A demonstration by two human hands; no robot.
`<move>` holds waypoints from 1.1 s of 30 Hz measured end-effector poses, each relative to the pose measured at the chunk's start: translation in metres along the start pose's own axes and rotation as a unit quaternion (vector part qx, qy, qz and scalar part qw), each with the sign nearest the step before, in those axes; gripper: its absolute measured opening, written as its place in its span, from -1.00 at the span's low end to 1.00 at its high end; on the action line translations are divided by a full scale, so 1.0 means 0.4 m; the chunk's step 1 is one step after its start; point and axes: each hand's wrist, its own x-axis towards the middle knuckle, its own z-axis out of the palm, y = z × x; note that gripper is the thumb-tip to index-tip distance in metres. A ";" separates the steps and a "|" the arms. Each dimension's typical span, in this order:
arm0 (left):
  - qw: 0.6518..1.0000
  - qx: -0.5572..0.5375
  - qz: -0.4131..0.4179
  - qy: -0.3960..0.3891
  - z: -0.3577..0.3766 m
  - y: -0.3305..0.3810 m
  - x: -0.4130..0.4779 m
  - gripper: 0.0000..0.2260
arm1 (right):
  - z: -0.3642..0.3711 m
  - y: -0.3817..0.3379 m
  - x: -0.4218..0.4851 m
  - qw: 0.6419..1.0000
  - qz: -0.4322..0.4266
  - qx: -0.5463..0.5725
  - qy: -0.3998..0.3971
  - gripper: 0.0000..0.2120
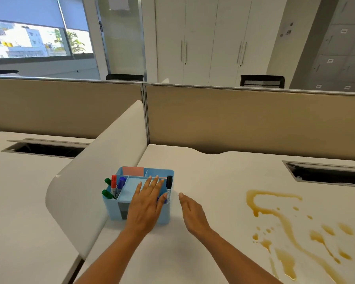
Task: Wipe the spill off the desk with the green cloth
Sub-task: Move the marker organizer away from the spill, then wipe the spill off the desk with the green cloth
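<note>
A brownish-yellow spill (291,228) spreads in streaks and drops over the right part of the white desk (213,177), running to the bottom right edge of the view. No green cloth is in view. My left hand (147,203) is flat with fingers apart over the front of a light blue desk organiser (164,214). My right hand (193,214) hovers edge-on just right of the organiser, fingers straight, holding nothing. Both hands are left of the spill.
The organiser holds green, red, blue and black markers (113,186) and a pink pad (133,171). A curved white divider (103,171) stands at its left. Beige partition panels (244,119) close the back. A cable slot (326,175) lies at the back right.
</note>
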 end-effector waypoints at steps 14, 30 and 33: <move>0.992 0.022 0.107 -0.070 0.203 0.356 -0.036 -0.52 | -0.359 0.248 -0.060 0.905 -0.083 -0.417 0.015 -0.48; 0.965 -0.010 0.195 -0.177 0.573 1.083 0.071 -0.56 | -1.108 0.624 -0.151 0.922 0.027 -0.376 0.088 -0.55; 0.954 -0.012 0.220 -0.205 0.637 1.211 0.074 -0.54 | -1.233 0.697 -0.174 0.914 0.048 -0.389 0.106 -0.56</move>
